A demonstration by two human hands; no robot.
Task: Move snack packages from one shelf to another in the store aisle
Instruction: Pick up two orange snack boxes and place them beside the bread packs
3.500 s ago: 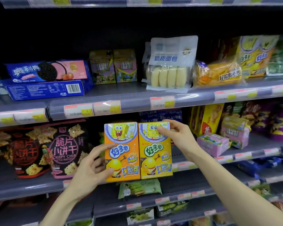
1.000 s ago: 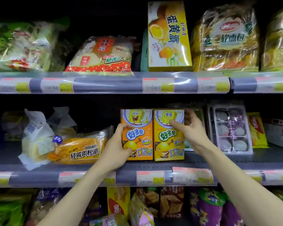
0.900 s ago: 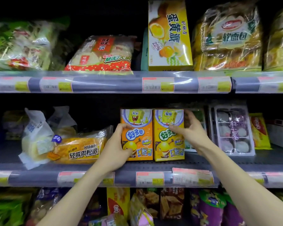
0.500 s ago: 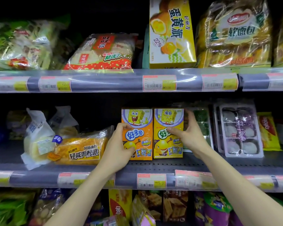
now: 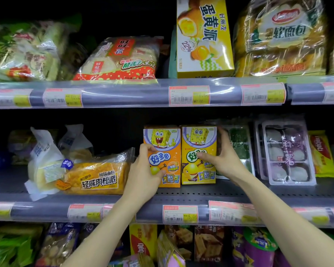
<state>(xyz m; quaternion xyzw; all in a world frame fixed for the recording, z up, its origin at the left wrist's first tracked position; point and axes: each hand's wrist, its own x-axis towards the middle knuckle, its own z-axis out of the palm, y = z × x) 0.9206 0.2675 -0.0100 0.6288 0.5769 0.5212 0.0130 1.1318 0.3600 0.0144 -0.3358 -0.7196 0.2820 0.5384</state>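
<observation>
orange box (image 5: pixel 165 160) + yellow box (image 5: pixel 198 160) upright, touching; cartoon sponge fronts

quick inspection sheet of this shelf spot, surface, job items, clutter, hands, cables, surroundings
surface: grey middle shelf, price tags along its front edge
job's things: orange box and yellow box upright, side by side
clutter: bread bag left, mochi tray right
grippers: left hand on orange box, right hand on yellow box
cables: nothing seen
surroundings: upper shelf holds egg-pie box; more snacks below
</observation>
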